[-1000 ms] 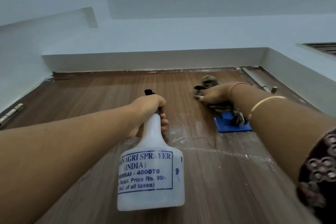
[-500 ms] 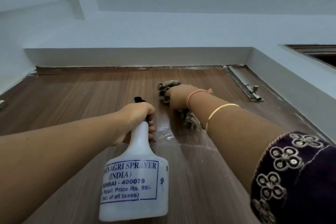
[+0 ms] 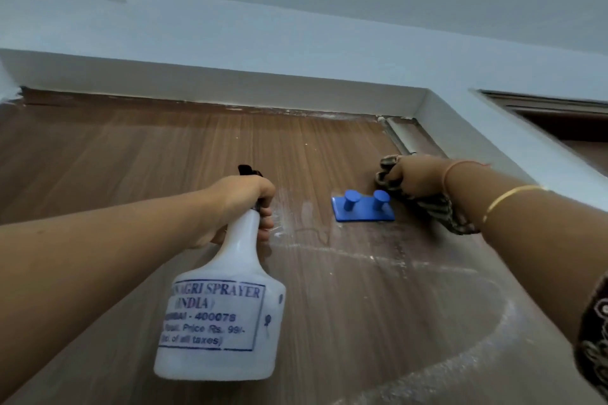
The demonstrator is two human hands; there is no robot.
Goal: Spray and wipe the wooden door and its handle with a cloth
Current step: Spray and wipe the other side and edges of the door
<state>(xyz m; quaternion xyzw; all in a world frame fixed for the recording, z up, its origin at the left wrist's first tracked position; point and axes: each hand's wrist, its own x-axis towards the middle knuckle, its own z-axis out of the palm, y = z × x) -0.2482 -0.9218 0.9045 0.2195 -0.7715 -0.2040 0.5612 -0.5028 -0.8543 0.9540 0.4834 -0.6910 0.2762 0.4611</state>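
Overhead, L grip (image 3: 241, 204) holds sprayer (image 3: 227, 312), R grip (image 3: 418, 177) cloth (image 3: 437, 210).

The left forearm (image 3: 98, 256) is stretching in from the lower left of the frame. The left hand (image 3: 243, 204), near the centre, is curling its fingers round the neck of a white plastic spray bottle (image 3: 223, 322). The right forearm (image 3: 526, 223) is extending from the right edge. The right hand (image 3: 418, 177), right of centre, is gripping a crumpled striped brown cloth (image 3: 437, 210) with bent fingers.
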